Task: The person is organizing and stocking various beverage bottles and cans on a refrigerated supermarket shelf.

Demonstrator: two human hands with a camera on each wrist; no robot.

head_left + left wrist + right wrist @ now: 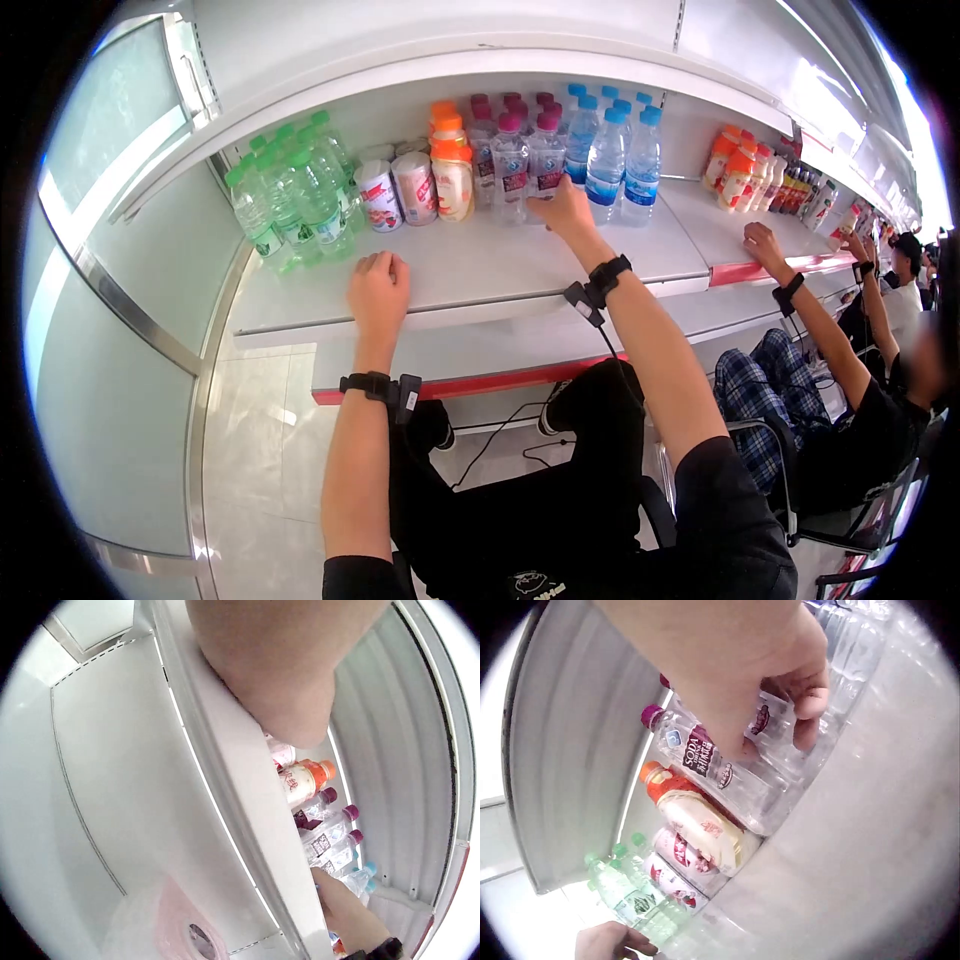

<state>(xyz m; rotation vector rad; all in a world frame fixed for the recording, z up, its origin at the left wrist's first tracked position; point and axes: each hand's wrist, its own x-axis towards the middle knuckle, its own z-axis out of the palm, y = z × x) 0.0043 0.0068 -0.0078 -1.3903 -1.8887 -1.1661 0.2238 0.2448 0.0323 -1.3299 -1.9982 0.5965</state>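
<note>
My right hand (566, 208) is at the front of the purple-capped row, thumb and fingers around the lower part of a clear soda drink bottle (546, 160). In the right wrist view the bottle's label (761, 718) shows between thumb and curled fingers. Another soda bottle (705, 761) stands right beside the thumb. Blue-capped water bottles (606, 170) are on the other side of this hand. My left hand (380, 288) rests at the shelf's front with loosely curled fingers and holds nothing. Behind it stand pink-and-white cans (379, 198) and an orange-capped bottle (455, 188).
Green-capped bottles (318, 200) fill the left end of the white shelf (470, 268). An upper shelf (440, 75) overhangs the rows. To the right, another person's hand (765, 245) is near orange-capped bottles (738, 175). Cables hang from my wrist straps.
</note>
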